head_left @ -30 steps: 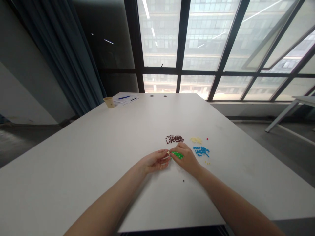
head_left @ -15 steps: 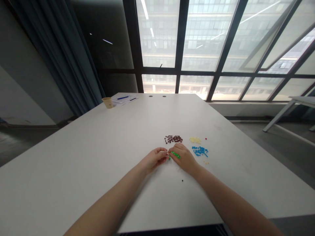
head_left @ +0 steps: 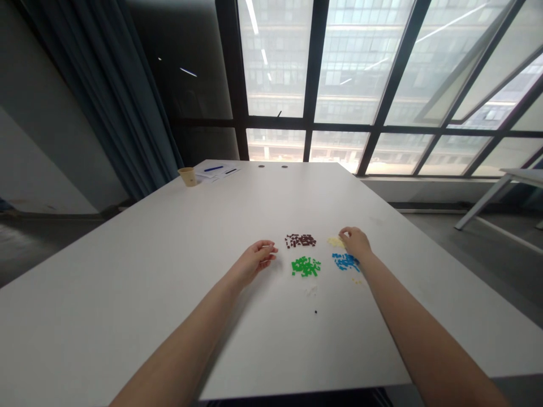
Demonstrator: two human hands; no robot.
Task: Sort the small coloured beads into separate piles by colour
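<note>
My left hand (head_left: 255,262) hovers over the table left of the brown and green piles, its thumb and fingertips drawn together; anything between them is too small to make out. My right hand (head_left: 356,242) is at the pale yellow small pieces (head_left: 335,242), fingers bent in a pinch, and what they hold is hidden. Nearer to me than that hand lie small blue building bricks (head_left: 345,261), partly under the wrist. A pile of green bricks (head_left: 306,266) sits between my hands, with dark brown bricks (head_left: 300,241) behind it.
On the white table (head_left: 237,215) lie some whitish clear pieces (head_left: 311,290), one black piece (head_left: 315,312) and a few yellow-orange pieces (head_left: 357,281). At the far left stand a paper cup (head_left: 188,177) and papers with a blue pen (head_left: 213,168).
My right hand has moved right and away from me, from the green pile to the pale yellow pieces. My left hand has drawn back left and slightly away. The green pile is uncovered; the red piece is hidden.
</note>
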